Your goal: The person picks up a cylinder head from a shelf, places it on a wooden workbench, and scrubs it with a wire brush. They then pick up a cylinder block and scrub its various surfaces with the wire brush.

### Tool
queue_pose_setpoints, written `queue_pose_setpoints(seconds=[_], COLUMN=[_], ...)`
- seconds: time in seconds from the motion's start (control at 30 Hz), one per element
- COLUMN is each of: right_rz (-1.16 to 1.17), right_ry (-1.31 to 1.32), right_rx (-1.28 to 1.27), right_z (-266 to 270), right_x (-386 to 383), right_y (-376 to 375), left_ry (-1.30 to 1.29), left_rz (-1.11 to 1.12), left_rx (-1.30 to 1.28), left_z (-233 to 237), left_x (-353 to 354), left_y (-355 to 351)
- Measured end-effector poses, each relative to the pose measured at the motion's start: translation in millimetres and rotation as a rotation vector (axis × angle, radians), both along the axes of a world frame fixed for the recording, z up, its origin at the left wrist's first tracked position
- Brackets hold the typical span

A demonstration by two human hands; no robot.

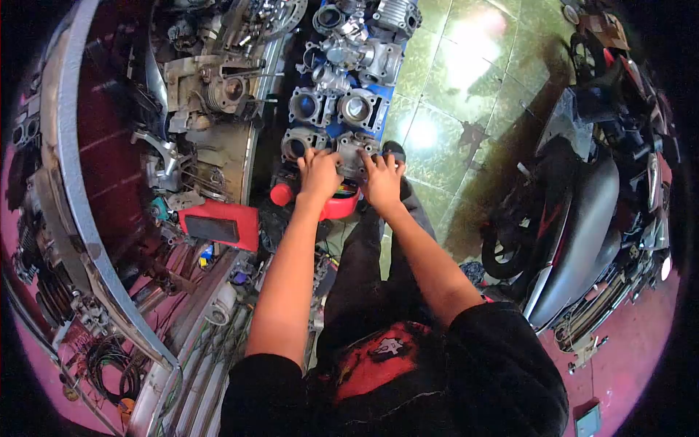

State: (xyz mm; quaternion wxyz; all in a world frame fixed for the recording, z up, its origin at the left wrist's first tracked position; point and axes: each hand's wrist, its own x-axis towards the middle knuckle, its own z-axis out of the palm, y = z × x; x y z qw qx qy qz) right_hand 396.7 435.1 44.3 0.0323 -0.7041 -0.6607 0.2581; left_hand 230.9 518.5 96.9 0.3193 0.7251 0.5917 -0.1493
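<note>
Both my hands reach to the near end of a blue surface crowded with metal engine parts. My left hand is at the left side of a grey metal part, its fingers bent and close together. On the right side of that same part rests my right hand, with its fingers spread over the edge. An engine cylinder with a round bore lies just beyond my left hand. Farther up are two more cylinders, one on the left and one on the right.
A red container is below my hands, beside a red round cap. Shelves of greasy parts stand at the left, with a red panel lower down. A motorcycle stands on the right, past the green tiled floor.
</note>
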Motion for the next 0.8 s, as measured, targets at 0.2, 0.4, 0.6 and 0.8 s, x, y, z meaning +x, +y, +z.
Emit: queue_pose_setpoints(seconds=[0.2, 0.4, 0.6, 0.8], right_rz=[-0.003, 0.008, -0.023, -0.05], right_ry=[0.074, 0.078, 0.09, 0.13], right_rx=[0.034, 0.029, 0.054, 0.033], right_z=[-7.7, -5.2, -11.9, -4.3], right_x=[-1.8, -4.3, -8.2, -0.9], right_y=[0.6, 2.3, -5.6, -10.1], left_ry=[-0.061, -0.135, -0.192, -0.203], left_rz=[0.056, 0.151, 0.171, 0.194], left_rx=[-0.098, -0.053, -0.01, 0.036], left_z=[-24.0, -33.1, -37.6, -32.3], left_x=[4.2, 1.9, 0.6, 3.4], left_y=[5.6, -0.5, -4.8, -12.8])
